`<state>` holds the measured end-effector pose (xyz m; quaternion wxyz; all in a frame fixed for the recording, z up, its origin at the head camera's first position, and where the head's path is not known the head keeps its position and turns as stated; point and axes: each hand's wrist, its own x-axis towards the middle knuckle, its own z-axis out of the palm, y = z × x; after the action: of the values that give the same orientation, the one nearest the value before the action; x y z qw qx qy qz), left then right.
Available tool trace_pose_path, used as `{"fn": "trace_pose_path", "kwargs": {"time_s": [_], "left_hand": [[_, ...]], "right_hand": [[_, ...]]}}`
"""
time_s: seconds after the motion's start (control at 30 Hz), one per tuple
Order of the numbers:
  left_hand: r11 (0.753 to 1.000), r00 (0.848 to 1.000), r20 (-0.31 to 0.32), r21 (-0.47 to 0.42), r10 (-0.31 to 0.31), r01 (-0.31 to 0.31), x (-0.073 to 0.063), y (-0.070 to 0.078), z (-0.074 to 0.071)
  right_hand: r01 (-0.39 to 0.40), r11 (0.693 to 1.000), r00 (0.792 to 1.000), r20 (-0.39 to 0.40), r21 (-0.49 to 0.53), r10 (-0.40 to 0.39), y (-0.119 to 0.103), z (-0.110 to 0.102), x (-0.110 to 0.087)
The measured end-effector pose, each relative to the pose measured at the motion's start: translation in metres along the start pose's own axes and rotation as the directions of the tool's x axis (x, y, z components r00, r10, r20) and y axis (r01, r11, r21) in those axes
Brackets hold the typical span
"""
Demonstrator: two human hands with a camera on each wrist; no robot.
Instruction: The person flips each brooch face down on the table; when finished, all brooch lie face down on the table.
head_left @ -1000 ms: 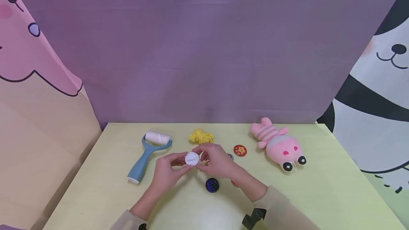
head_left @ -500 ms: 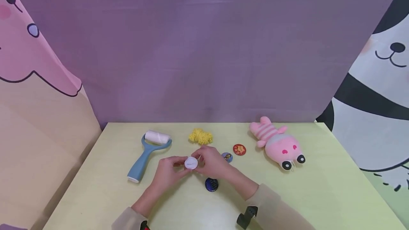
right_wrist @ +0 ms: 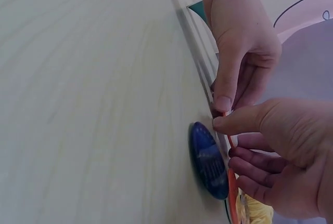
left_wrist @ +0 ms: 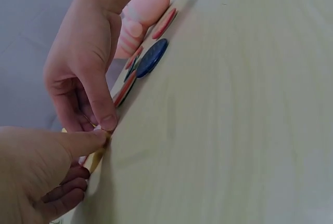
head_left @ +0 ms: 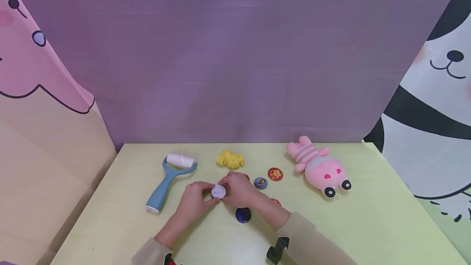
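Low over the table, both hands hold one small round badge [head_left: 218, 192] with its white back turned up and a thin pin line across it. My left hand [head_left: 195, 203] pinches its left edge between thumb and fingers. Its right edge is pinched by my right hand [head_left: 238, 189]. In the left wrist view the thumbs of the left hand [left_wrist: 39, 167] and right hand [left_wrist: 86, 65] nearly meet at the badge, mostly hidden behind them. A dark blue badge [head_left: 243, 215] lies just below the right hand, seen close up in the right wrist view too.
Behind the hands lies a yellow yarn bundle [head_left: 230, 159]. A blue-handled lint roller [head_left: 167, 183] is at left, a pink plush toy [head_left: 320, 167] at right. Near the right hand are a red badge with a star [head_left: 275, 174], a blue picture badge [head_left: 261, 183] and another red badge [head_left: 276, 202].
Both hands have come down slightly and toward me with the badge between them. My right forearm has shifted left, uncovering the blue picture badge and part of a red one.
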<state>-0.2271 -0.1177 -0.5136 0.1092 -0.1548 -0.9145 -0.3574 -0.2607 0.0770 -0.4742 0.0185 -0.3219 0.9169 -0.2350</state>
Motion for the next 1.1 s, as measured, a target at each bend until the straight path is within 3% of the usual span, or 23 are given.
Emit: {"fn": "trace_pose_path", "kwargs": {"time_s": [0.47, 0.7, 0.83, 0.97, 1.1], "left_hand": [[1.0, 1.0, 0.017, 0.002, -0.003, 0.003, 0.006, 0.001, 0.001], [0.999, 0.999, 0.05, -0.032, 0.018, -0.016, 0.014, 0.023, 0.01], [0.998, 0.995, 0.09, -0.054, 0.037, -0.033, 0.021, 0.038, 0.014], [0.999, 0.988, 0.153, -0.044, 0.022, -0.015, 0.025, 0.046, 0.02], [0.998, 0.978, 0.202, -0.049, 0.046, -0.037, 0.028, 0.05, 0.027]], "right_hand": [[-0.021, 1.0, 0.999, 0.042, 0.01, 0.021, 0.003, -0.008, 0.002], [-0.088, 0.996, 0.996, -0.001, 0.035, 0.088, 0.018, -0.045, -0.015], [-0.059, 0.998, 0.997, -0.044, 0.017, 0.059, 0.031, -0.06, -0.027], [-0.034, 0.999, 0.998, -0.062, -0.011, 0.033, 0.039, -0.062, -0.04], [-0.024, 1.0, 0.999, -0.034, -0.021, 0.023, 0.04, -0.056, -0.05]]}}
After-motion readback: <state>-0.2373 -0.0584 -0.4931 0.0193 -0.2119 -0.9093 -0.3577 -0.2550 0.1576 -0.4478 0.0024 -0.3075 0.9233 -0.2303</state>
